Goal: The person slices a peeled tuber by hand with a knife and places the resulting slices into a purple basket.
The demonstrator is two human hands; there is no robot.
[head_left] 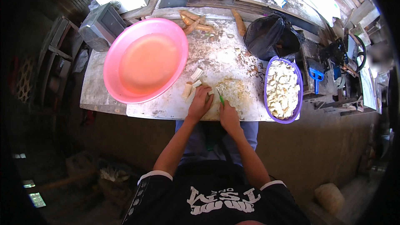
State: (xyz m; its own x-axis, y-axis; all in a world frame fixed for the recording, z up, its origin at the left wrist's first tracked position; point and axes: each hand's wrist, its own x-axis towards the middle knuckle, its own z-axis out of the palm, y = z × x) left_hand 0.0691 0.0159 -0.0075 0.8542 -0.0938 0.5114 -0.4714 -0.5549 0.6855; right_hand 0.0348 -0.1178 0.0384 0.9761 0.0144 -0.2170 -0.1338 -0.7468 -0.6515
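Note:
In my right hand [229, 116] is a small knife [221, 99] with a green handle, its blade tilted away from me over the table. My left hand [201, 103] is closed over a pale peeled piece that looks like cassava, mostly hidden by the fingers. Just beyond it lie a few more peeled cassava pieces [197, 74]. Thin pale slices and scraps [233, 89] are scattered on the table right of the blade. Farther right, a purple basket [266, 96] holds many white slices [283, 89].
A large pink basin [110, 71] of cloudy orange-looking liquid stands left on the worn table [160, 110]. Unpeeled brown roots [196, 22] lie at the back, with another root [238, 22] nearer a black plastic bag [266, 37]. An old monitor [100, 25] sits back left.

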